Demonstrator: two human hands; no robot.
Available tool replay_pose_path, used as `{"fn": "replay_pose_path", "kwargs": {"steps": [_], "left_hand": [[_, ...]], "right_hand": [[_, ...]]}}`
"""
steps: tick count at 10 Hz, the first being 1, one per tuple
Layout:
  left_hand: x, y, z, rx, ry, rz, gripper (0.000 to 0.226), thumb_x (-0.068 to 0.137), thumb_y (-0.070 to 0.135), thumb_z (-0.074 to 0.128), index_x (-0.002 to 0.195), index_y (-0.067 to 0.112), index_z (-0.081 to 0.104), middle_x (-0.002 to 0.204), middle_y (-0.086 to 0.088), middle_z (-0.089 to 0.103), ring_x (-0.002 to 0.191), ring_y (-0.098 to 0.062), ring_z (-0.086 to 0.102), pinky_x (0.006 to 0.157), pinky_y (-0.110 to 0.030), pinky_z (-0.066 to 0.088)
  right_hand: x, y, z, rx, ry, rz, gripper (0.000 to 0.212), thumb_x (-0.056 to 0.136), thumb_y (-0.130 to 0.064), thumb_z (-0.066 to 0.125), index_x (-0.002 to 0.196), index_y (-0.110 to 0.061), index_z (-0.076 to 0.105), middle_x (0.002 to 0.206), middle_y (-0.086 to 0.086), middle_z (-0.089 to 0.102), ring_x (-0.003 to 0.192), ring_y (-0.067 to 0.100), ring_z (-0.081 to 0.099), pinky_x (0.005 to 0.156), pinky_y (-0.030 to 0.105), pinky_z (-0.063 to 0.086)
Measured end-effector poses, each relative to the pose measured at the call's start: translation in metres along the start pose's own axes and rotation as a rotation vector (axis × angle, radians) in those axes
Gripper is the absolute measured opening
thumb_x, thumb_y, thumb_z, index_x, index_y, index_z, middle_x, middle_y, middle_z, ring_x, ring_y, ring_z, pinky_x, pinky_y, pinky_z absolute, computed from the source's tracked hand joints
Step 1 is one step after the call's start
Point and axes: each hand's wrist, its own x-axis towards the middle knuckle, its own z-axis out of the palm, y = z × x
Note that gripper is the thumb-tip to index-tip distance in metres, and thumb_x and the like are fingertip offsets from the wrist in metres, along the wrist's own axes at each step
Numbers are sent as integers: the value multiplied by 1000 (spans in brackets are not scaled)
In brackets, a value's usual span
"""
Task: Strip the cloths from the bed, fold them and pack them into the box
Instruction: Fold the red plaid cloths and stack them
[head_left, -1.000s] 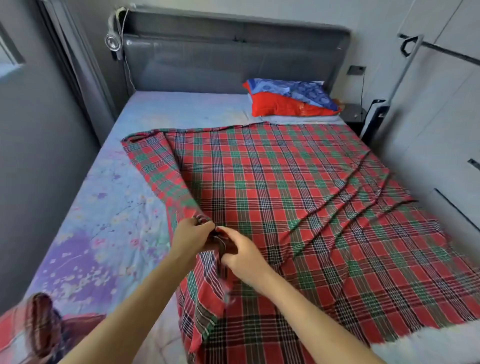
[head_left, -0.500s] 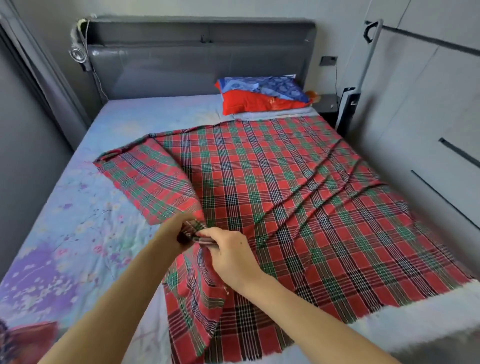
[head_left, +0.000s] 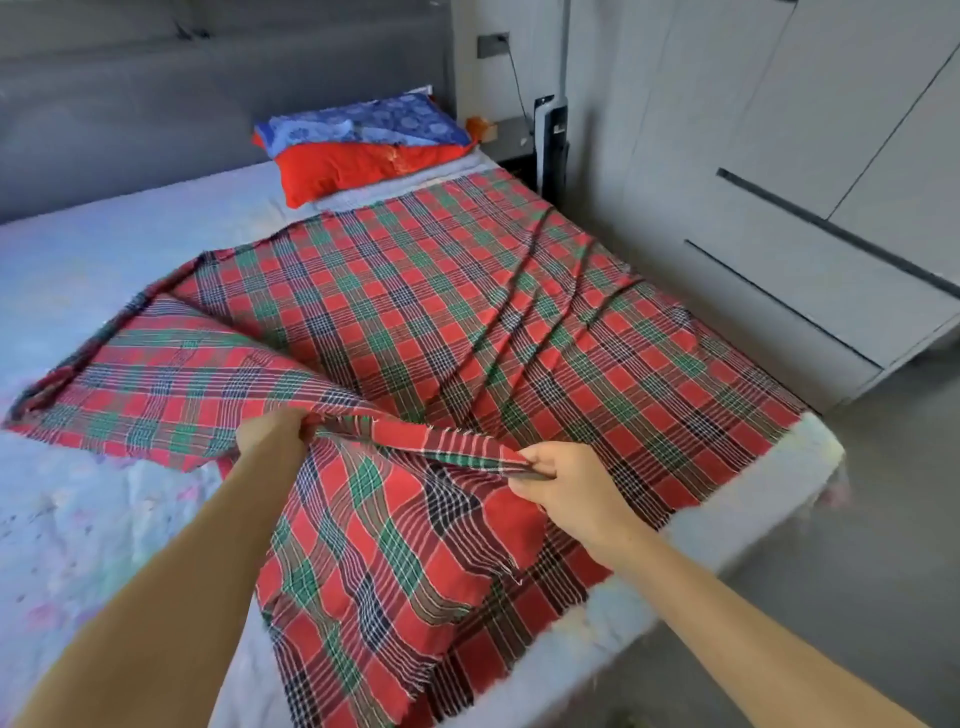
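Note:
A red, green and black plaid cloth (head_left: 467, 312) lies spread over the right half of the bed (head_left: 130, 249), its left part folded back over itself. My left hand (head_left: 270, 428) grips the frayed edge near the fold. My right hand (head_left: 558, 480) pinches the same edge further right, and the edge is stretched taut between the two hands. Below the hands a loose flap of the cloth hangs toward the foot of the bed. Under it lies a pale floral sheet (head_left: 78, 519). No box is in view.
A blue pillow (head_left: 363, 124) sits on a red pillow (head_left: 358, 166) by the grey headboard (head_left: 156, 104). A nightstand (head_left: 511, 137) and a white upright appliance (head_left: 550, 140) stand right of the bed. Grey wardrobe doors (head_left: 779, 208) line the right wall, with grey floor (head_left: 857, 519) beside the bed.
My hands, close together a second ago, have moved apart along the cloth's edge, the right one sliding rightward. The folded-back part has spread wider to the left. The view has swung right.

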Motion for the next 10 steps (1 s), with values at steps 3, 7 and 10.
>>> {"fn": "replay_pose_path", "kwargs": {"steps": [3, 7, 10], "left_hand": [[-86, 201, 250, 124, 359, 433, 19, 84, 12, 64, 100, 3, 70, 99, -17, 70, 90, -28, 67, 81, -36, 55], [-108, 335, 737, 287, 99, 692, 25, 83, 19, 60, 103, 9, 71, 106, -10, 70, 102, -24, 64, 87, -30, 49], [-158, 137, 840, 663, -396, 571, 8, 85, 13, 60, 91, 13, 64, 81, 4, 61, 76, -13, 55, 71, -22, 43]], "right_hand": [[77, 79, -154, 259, 136, 113, 19, 90, -4, 61, 80, -18, 52, 76, 8, 59, 65, 17, 44, 59, 24, 34], [220, 260, -463, 576, 376, 300, 31, 77, 7, 68, 89, -21, 63, 84, 0, 68, 75, 17, 62, 73, 33, 51], [271, 410, -520, 656, 590, 526, 49, 73, 22, 46, 91, -22, 57, 87, 9, 64, 70, 21, 57, 59, 26, 46]]}}
